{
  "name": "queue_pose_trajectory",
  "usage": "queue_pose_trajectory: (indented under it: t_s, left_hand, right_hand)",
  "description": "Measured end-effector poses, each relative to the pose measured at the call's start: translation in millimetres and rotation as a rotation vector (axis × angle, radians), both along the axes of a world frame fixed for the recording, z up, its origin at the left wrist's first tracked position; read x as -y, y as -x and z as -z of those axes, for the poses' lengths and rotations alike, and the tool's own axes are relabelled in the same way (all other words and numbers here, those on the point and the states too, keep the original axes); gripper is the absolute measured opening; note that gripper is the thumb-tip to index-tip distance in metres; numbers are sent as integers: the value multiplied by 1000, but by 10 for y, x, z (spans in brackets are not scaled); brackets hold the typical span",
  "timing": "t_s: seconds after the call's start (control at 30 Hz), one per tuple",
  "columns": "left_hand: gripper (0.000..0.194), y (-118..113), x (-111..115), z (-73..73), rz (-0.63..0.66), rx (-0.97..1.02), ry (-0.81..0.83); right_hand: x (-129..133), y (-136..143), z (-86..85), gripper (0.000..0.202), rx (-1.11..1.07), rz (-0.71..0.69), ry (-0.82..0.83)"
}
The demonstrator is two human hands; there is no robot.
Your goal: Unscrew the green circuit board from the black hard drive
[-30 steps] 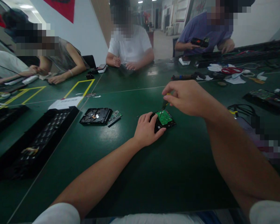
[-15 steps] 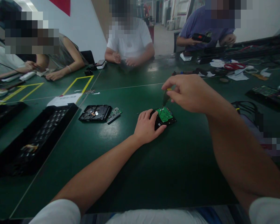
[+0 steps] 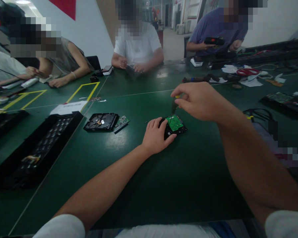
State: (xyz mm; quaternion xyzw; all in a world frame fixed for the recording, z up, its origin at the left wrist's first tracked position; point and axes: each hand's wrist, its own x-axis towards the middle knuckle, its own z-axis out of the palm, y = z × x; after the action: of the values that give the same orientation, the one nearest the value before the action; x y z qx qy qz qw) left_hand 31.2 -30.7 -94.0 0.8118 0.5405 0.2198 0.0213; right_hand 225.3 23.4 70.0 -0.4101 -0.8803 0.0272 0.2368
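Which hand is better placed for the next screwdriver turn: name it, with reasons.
The right hand, I'd judge: it grips the screwdriver over the green board, while the left hand rests on the black drive.

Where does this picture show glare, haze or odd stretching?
Head view: a pale glare patch on the green tabletop near the loose circuit board; head view: haze over the person in white; head view: the right forearm looks stretched, while the screwdriver in the right hand looks dark.
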Motion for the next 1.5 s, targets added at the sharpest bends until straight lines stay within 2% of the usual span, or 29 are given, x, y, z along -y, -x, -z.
queue_pose_trajectory:
  t_s: [0.57,0.87,0.97,1.1,1.2,1.33,1.5]
  left_hand:
    - [73,-6,-2,-3,1,15,-5]
    - [73,-14,11,-29,-2,13,-5]
    - [72,-19,27,-59,2,17,-8]
    - [74,-13,31,-66,4,27,-9]
    - [75,3,18,-37,17,37,-10]
    - [78,21,-4,-4,34,54,-22]
    - [90,23,-13,-7,36,63,-26]
  right_hand:
    - [8,7,-8,13,-31,6,49]
    - [102,167,29,10,-32,38,19]
    - [110,213,119,13,-55,79,-16]
    - [104,229,334,21,-200,104,-83]
    - [130,200,546,27,-292,64,-118]
    - [215,105,831,37,-406,-62,-212]
    - [275,-36,1051,43,-501,43,-274]
